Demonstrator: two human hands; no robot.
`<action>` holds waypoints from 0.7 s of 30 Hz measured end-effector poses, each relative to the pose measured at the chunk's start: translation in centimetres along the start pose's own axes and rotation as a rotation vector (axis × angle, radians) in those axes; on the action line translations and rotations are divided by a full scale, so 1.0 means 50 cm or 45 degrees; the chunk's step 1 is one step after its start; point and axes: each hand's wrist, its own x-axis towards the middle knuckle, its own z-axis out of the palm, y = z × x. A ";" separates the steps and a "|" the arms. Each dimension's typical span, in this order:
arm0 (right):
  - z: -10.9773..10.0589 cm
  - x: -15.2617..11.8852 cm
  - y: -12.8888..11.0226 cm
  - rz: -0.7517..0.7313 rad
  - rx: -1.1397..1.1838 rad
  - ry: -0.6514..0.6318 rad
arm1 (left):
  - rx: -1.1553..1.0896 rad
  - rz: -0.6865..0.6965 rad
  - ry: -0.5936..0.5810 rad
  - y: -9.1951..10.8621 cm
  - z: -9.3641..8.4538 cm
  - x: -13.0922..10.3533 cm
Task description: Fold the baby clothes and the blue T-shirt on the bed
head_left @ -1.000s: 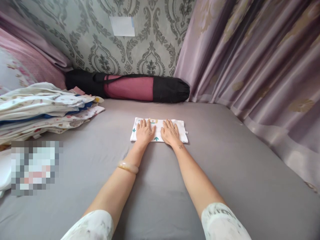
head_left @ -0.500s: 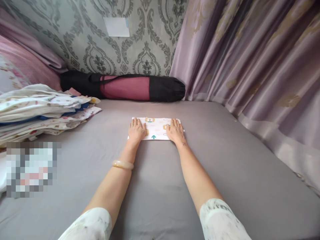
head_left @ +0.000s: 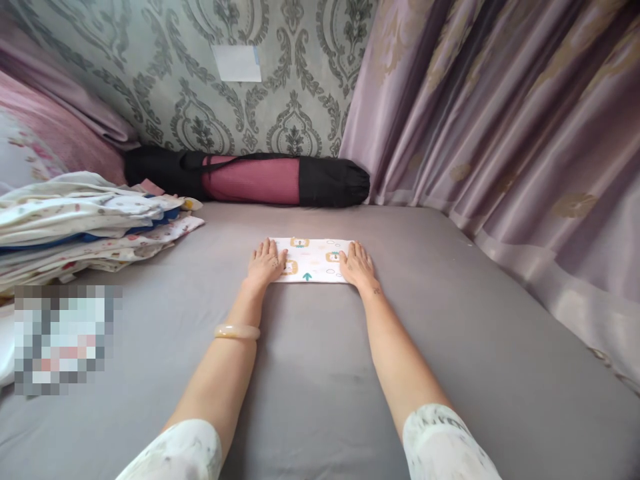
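white printed rectangular folded cloth (head_left: 315, 260), mid-frame, seems light and soft, best grasped at its short ends, where left hand (head_left: 265, 264) and right hand (head_left: 357, 265) lie, fingers extended, gripping nothing.

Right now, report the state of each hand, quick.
Left hand: open, palm down across the left edge of the white printed cloth.
Right hand: open, palm down across its right edge.

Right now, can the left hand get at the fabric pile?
Probably yes: the left hand lies flat at the left edge of the folded cloth, and only grey sheet shows between it and the fabric pile.
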 end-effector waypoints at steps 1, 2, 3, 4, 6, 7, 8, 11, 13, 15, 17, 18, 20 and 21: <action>-0.001 -0.001 -0.001 -0.002 0.004 0.000 | 0.003 -0.001 -0.001 0.001 -0.001 -0.001; -0.004 -0.001 -0.003 -0.007 0.009 0.004 | 0.006 -0.002 0.001 0.004 -0.004 -0.001; -0.007 -0.003 -0.005 -0.014 0.013 0.016 | 0.014 -0.001 0.012 0.007 -0.006 -0.002; -0.010 -0.004 -0.008 -0.027 0.016 0.040 | 0.027 0.007 0.039 0.011 -0.009 -0.002; -0.015 -0.007 -0.015 -0.074 0.019 0.103 | 0.068 0.052 0.129 0.020 -0.013 -0.004; -0.017 -0.008 -0.019 -0.107 0.018 0.133 | 0.089 0.088 0.172 0.025 -0.013 -0.004; -0.017 -0.010 -0.023 -0.137 0.018 0.148 | 0.108 0.124 0.198 0.029 -0.012 -0.004; -0.011 -0.013 -0.029 -0.182 0.007 0.101 | 0.126 0.180 0.144 0.035 -0.003 -0.006; -0.004 -0.014 -0.030 -0.175 -0.009 0.061 | 0.114 0.177 0.087 0.035 0.004 -0.006; 0.002 -0.013 -0.028 -0.169 -0.020 0.059 | 0.101 0.168 0.063 0.034 0.007 -0.006; 0.005 -0.012 -0.027 -0.170 -0.019 0.070 | 0.089 0.158 0.054 0.032 0.008 -0.006; 0.005 -0.012 -0.026 -0.172 -0.018 0.072 | 0.083 0.154 0.048 0.031 0.008 -0.005; 0.003 -0.012 -0.025 -0.172 -0.014 0.070 | 0.075 0.152 0.043 0.030 0.007 -0.005; 0.001 -0.013 -0.026 -0.170 -0.013 0.064 | 0.074 0.153 0.047 0.030 0.006 -0.005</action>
